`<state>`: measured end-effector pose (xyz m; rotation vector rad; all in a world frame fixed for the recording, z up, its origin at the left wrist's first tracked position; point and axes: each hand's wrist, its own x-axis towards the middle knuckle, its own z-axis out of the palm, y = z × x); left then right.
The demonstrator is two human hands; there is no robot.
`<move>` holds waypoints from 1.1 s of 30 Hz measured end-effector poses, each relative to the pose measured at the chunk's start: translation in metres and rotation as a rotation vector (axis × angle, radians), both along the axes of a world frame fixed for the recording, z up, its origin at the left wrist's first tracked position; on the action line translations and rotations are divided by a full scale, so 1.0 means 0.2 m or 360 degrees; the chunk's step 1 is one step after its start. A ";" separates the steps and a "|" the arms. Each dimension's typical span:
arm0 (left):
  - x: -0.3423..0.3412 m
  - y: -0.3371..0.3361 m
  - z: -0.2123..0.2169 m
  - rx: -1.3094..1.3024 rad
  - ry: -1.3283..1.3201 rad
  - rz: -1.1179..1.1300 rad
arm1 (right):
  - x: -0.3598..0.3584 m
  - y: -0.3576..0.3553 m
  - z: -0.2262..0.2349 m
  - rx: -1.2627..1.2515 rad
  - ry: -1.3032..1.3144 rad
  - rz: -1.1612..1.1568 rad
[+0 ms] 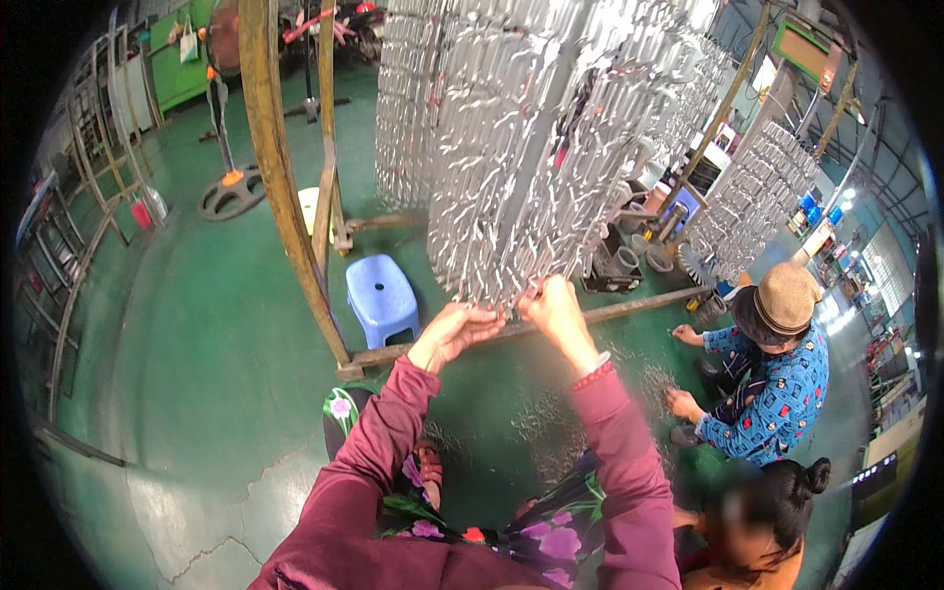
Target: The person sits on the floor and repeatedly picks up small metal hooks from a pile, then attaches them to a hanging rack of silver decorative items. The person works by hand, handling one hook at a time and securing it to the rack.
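Observation:
In front of me hangs a tall, dense bundle of shiny silver metal strips (511,167), its lower edge ragged with thin bent ends. Both my hands are raised to that lower edge. My left hand (458,331) reaches in from the left with its thumb and fingers pinched together at the lowest strips. Right beside it, my right hand (558,313) is closed, fingertips pinching at the same edge. What exactly lies between the fingertips is too small to make out.
A worn frame post (280,177) and floor beam (629,307) surround the bundle. A blue stool (382,295) stands left. Thin metal scraps (551,423) litter the green floor. Two people sit close on my right, one in a hat (787,298). Behind them hangs another silver bundle (752,202).

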<state>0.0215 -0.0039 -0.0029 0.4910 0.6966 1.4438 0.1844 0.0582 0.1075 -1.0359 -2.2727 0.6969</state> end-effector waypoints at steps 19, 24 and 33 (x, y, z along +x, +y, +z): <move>0.01 -0.02 0.05 0.0046 -0.0242 -0.0003 | 0.14 -0.13 0.71 0.0472 0.1184 0.0066; -0.08 0.00 -0.07 0.0051 -0.0268 -0.0019 | 0.04 0.13 1.02 0.0948 0.1458 0.0042; -0.03 0.04 -0.02 -0.0025 -0.0258 -0.0048 | 0.02 0.13 1.40 0.1001 0.1493 0.0121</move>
